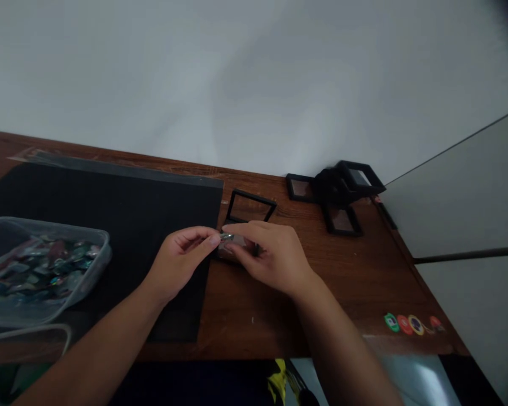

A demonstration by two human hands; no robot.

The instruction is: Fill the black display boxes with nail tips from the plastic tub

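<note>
A small, shiny, greenish piece, perhaps a polished stone (pixel 226 237), is pinched between the thumb and forefinger of my left hand (pixel 185 258). From the other side comes my right hand (pixel 271 254), its forefinger and thumb apart above and below the piece. Whether those right fingertips touch it I cannot tell. Beneath the hands lies an opened black frame case (pixel 250 196) with a clear window, its lid raised at the back. My right hand covers part of its lower half.
To the left, a clear plastic tub (pixel 105 254) of glossy stones (pixel 55 265) stands on a black mat (pixel 152 208). More black frame cases (pixel 342 219) lie piled at the back right. Several round coloured stickers (pixel 404 323) are by the front right edge of the wooden table (pixel 347 287).
</note>
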